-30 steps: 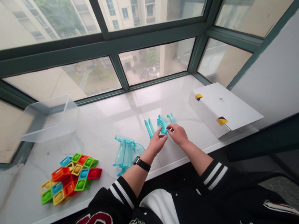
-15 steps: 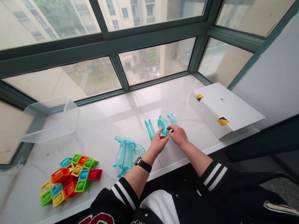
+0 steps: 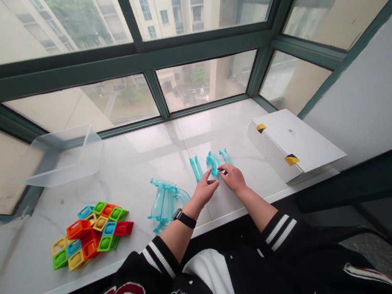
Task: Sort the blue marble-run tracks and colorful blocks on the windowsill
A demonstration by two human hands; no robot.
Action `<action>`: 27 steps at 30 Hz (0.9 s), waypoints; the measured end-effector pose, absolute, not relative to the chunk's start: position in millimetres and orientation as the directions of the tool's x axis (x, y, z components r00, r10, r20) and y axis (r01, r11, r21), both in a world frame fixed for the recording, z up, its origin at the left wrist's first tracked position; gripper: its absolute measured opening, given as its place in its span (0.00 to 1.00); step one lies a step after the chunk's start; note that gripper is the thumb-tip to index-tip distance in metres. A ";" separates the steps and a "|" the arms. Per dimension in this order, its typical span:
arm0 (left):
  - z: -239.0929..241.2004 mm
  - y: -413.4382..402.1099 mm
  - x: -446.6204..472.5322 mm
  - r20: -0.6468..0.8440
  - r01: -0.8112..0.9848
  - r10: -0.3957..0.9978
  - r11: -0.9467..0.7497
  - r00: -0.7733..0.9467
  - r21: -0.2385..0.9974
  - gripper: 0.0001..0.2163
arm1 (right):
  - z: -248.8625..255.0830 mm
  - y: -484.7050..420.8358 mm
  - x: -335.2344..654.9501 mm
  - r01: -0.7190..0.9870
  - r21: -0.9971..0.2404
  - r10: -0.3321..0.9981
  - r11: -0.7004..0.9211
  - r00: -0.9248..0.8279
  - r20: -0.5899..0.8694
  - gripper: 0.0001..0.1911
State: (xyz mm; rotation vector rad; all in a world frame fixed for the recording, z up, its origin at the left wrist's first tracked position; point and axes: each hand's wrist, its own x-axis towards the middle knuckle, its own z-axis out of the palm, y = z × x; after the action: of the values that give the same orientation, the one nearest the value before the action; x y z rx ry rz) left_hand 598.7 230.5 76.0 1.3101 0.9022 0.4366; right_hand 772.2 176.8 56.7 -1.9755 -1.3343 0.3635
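Note:
A curved, clear blue track piece (image 3: 213,162) lies on the white ledge in front of me. My right hand (image 3: 232,178) pinches its near end between thumb and fingertips. Just left of that end is my left hand (image 3: 204,189), its index finger stretched out and thumb apart, with nothing seen in it. A straight blue track piece (image 3: 196,168) lies beyond my left hand. Another blue track piece (image 3: 225,156) lies behind my right hand, which partly covers it. By my left wrist is a cluster of blue track pieces (image 3: 165,201), partly hidden by the forearm.
Colourful plastic blocks (image 3: 92,235) are piled at the left of the ledge (image 3: 135,155). A clear plastic bin (image 3: 86,166) stands behind them near the window. To the right is a white box (image 3: 299,140) with yellow-black tape. Window frames bound the far side.
My left hand has drawn slightly back and left, away from the curved track piece. My right hand stays nearly where it was, at the piece's end.

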 end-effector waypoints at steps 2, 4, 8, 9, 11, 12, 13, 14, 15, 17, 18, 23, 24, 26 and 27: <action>84.3 229.0 586.9 -0.319 0.190 0.721 0.257 0.615 0.948 0.36 | 56.1 176.0 772.7 0.700 -0.685 0.893 -0.201 0.418 0.165 0.10; 95.0 227.0 568.4 -0.290 0.144 0.714 0.259 0.637 0.955 0.34 | 55.1 175.4 773.0 0.708 -0.679 0.895 -0.197 0.412 0.170 0.12; 116.7 223.3 513.4 -0.297 0.122 0.683 0.293 0.668 0.948 0.30 | 51.6 174.5 772.8 0.712 -0.671 0.897 -0.205 0.411 0.162 0.15; 121.2 222.5 497.7 -0.310 0.122 0.684 0.309 0.660 0.943 0.30 | 50.6 174.4 772.7 0.715 -0.667 0.898 -0.207 0.410 0.162 0.15; 128.6 221.3 466.5 -0.347 0.119 0.698 0.355 0.626 0.927 0.31 | 48.7 174.0 773.0 0.724 -0.657 0.899 -0.209 0.406 0.162 0.17; 131.5 220.7 451.8 -0.375 0.113 0.710 0.388 0.596 0.915 0.31 | 48.2 173.6 773.4 0.730 -0.651 0.900 -0.209 0.403 0.163 0.18; 133.9 220.2 437.9 -0.397 0.097 0.720 0.421 0.570 0.902 0.31 | 48.0 173.0 773.8 0.736 -0.645 0.901 -0.208 0.400 0.166 0.19; 135.6 219.6 424.9 -0.413 0.078 0.734 0.445 0.540 0.892 0.32 | 48.2 171.9 774.2 0.741 -0.640 0.902 -0.205 0.396 0.169 0.21; 136.6 218.9 412.8 -0.419 0.062 0.752 0.454 0.509 0.889 0.32 | 48.9 170.2 774.5 0.745 -0.636 0.904 -0.201 0.392 0.173 0.22; 135.9 217.0 391.4 -0.404 0.044 0.806 0.429 0.432 0.902 0.33 | 50.9 164.7 773.7 0.748 -0.635 0.901 -0.193 0.391 0.188 0.24; 133.9 215.6 381.9 -0.385 0.044 0.839 0.400 0.385 0.916 0.34 | 51.9 160.8 772.4 0.746 -0.638 0.895 -0.189 0.398 0.200 0.25; 110.9 204.8 348.6 -0.217 0.186 0.959 0.183 0.181 0.965 0.30 | 49.0 134.1 752.3 0.708 -0.697 0.892 -0.112 0.381 0.243 0.23; 105.2 202.3 345.3 -0.178 0.237 0.971 0.136 0.163 0.962 0.28 | 46.6 128.7 746.0 0.698 -0.711 0.915 -0.087 0.339 0.221 0.22; 94.3 197.4 342.2 -0.075 0.345 0.985 0.017 0.154 0.938 0.24 | 40.9 119.6 732.0 0.672 -0.739 0.959 -0.048 0.237 0.153 0.20; 88.8 195.0 342.2 -0.006 0.401 0.986 -0.061 0.165 0.914 0.22 | 38.1 116.0 724.3 0.659 -0.752 0.974 -0.035 0.191 0.122 0.19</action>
State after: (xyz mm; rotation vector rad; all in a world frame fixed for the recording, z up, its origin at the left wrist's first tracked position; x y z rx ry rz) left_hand 342.2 195.0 88.8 1.6022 1.3622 0.8790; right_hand 724.3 116.0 38.1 -1.7679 -1.5396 0.5711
